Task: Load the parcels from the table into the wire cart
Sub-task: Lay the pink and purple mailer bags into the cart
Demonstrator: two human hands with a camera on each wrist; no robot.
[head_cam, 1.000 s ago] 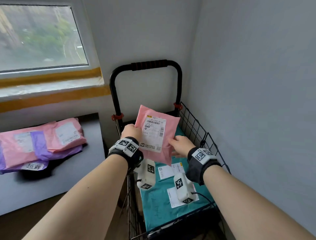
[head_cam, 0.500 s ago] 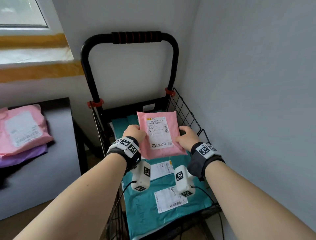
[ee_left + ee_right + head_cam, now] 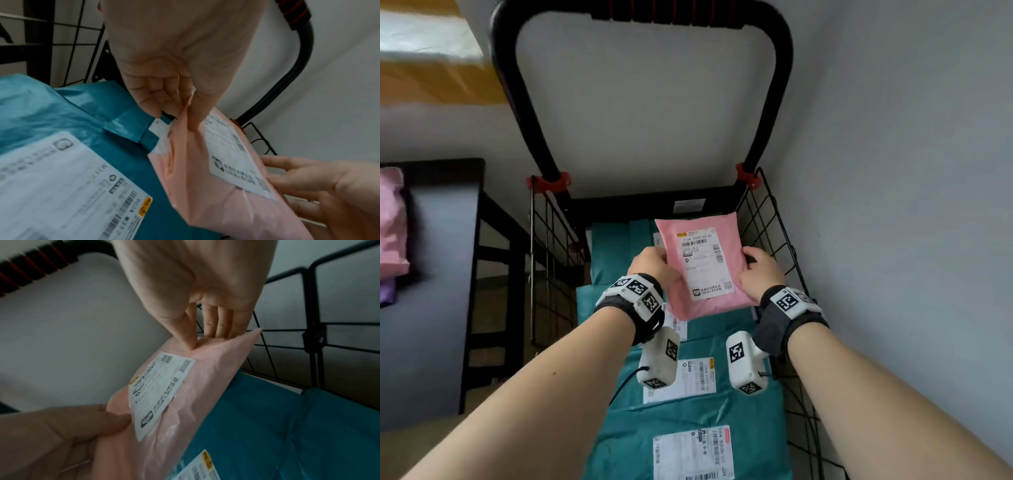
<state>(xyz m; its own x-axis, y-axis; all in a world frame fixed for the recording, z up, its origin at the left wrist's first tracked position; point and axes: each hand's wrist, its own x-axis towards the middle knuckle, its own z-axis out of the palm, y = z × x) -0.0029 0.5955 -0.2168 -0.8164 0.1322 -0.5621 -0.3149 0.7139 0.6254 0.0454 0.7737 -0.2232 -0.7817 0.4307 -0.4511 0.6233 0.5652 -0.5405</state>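
Note:
A pink parcel [image 3: 705, 267] with a white label is held over the black wire cart [image 3: 767, 233], just above the teal parcels [image 3: 681, 431] lying inside. My left hand [image 3: 654, 263] pinches its left edge between thumb and fingers, as the left wrist view shows on the pink parcel [image 3: 205, 170] under my left hand [image 3: 180, 105]. My right hand [image 3: 758, 270] grips the right edge; in the right wrist view its thumb sits on top of the pink parcel [image 3: 185, 394] and the fingers of the right hand [image 3: 205, 331] go behind.
More pink and purple parcels [image 3: 392, 219] lie on the grey table [image 3: 431, 308] at the left. The cart's tall black handle [image 3: 640, 13] rises at the back. A grey wall [image 3: 911, 205] stands close on the right of the cart.
Both hands have carried the pink parcel forward and down into the cart, closer to the teal parcels. My view has tilted down and moved toward the cart; the table has slid left.

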